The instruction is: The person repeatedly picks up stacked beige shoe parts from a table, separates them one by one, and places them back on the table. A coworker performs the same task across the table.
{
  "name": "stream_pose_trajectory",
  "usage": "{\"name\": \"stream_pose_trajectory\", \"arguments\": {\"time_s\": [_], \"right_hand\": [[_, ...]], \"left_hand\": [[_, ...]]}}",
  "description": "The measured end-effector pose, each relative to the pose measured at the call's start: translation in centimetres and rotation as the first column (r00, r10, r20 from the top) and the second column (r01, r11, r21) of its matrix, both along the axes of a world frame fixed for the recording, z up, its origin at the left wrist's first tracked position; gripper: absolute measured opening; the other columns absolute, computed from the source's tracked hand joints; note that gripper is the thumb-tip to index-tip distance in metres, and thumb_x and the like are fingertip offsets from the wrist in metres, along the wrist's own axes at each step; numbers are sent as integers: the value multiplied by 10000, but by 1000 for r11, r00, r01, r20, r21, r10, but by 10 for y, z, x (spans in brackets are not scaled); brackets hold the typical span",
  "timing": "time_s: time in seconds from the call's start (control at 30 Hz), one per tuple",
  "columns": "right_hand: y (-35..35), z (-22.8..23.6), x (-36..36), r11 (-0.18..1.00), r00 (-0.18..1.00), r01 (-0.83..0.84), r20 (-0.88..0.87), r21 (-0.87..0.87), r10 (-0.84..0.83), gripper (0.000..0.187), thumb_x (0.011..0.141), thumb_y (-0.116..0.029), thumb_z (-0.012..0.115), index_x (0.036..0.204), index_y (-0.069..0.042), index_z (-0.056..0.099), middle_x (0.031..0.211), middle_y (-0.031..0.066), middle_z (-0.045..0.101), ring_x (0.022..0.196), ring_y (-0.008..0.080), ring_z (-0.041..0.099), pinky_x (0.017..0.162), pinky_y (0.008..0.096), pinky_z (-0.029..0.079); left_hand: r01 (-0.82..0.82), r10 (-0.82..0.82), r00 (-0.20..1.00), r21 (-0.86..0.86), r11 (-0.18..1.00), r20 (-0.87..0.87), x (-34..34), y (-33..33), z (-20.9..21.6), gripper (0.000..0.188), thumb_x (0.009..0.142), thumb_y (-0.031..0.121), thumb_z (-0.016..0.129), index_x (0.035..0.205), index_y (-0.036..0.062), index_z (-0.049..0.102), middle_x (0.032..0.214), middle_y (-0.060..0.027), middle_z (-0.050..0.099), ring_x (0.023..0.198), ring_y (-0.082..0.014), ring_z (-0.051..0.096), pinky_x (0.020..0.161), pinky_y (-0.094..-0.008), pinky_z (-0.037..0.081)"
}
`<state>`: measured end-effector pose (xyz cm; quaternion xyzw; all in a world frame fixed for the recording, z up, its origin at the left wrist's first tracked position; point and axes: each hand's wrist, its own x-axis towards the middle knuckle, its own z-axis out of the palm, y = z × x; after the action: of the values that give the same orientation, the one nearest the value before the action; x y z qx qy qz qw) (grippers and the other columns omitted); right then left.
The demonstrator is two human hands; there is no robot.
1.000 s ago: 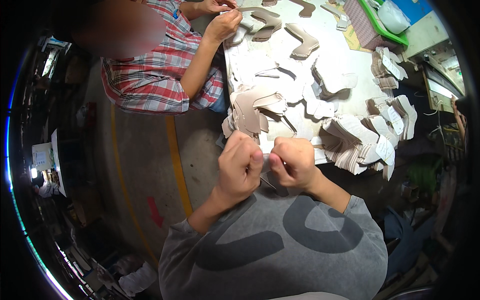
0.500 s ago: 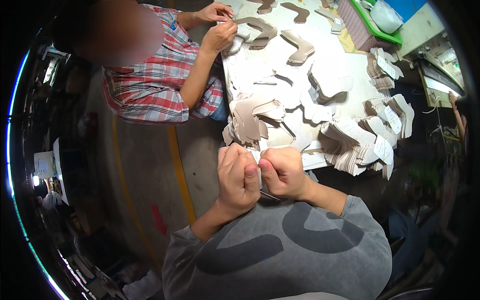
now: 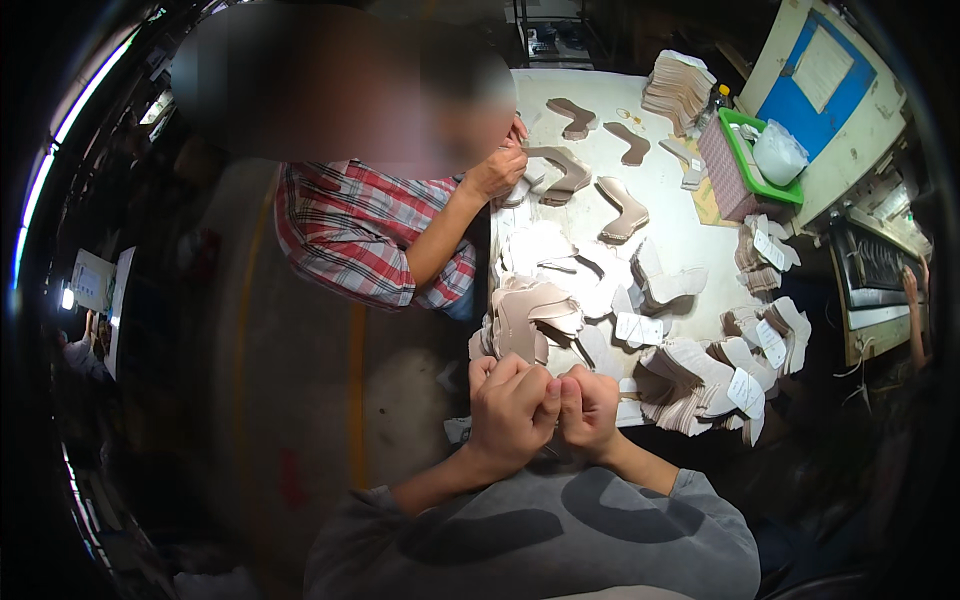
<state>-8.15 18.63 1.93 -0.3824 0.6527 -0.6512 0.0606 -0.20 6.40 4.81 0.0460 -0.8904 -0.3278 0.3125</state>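
My left hand and my right hand are both closed, thumbs side by side and knuckles up, at the front edge of the white table. Whatever they pinch is hidden behind the fingers. Just beyond my left hand lies a loose pile of curved, brown-grey cut pieces, shaped like shoe-upper parts. Paler cut pieces spread out past my right hand. To the right, a fanned stack of beige pieces carries a white paper tag.
Across the table's left side, a person in a red checked shirt handles pieces with a hand. Separate brown stacks lie farther back. A green-rimmed basket holding a white plastic bag stands at the back right.
The view has tilted up, so the table and my hands sit lower in the picture. My hands stay closed together; the white bit seen between them before is now hidden.
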Motion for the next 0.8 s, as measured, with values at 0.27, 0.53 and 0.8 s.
{"name": "stream_pose_trajectory", "arguments": {"time_s": [0.27, 0.53, 0.8], "right_hand": [[-2, -6, 2, 1000, 998, -6, -69, -18, 5, 311, 1027, -90, 565, 726, -17, 541, 575, 139, 517, 449, 268, 527, 467, 374, 399], [-13, -7, 1, 1000, 989, 2, 146, 18, -4, 350, 1062, -122, 526, 728, -15, 523, 566, 113, 520, 462, 189, 532, 470, 363, 400], [-19, -14, 2, 990, 980, -64, 198, 125, 38, 372, 1073, -136, 515, 722, -14, 503, 525, 86, 476, 441, 172, 483, 468, 344, 382]], "left_hand": [[53, -55, 998, 174, 983, 6, 1, -3, -9, 252, 1027, 164, 583, 797, 66, 553, 731, -64, 533, 695, -274, 541, 771, -407, 383], [26, -27, 1000, 125, 992, 6, -3, -13, -15, 233, 1023, 177, 606, 821, 66, 566, 738, -80, 524, 710, -284, 537, 778, -401, 387], [78, -78, 997, 236, 969, -12, 4, -19, -26, 265, 1038, 202, 592, 812, 69, 551, 691, -76, 494, 683, -293, 536, 774, -412, 391]]}}
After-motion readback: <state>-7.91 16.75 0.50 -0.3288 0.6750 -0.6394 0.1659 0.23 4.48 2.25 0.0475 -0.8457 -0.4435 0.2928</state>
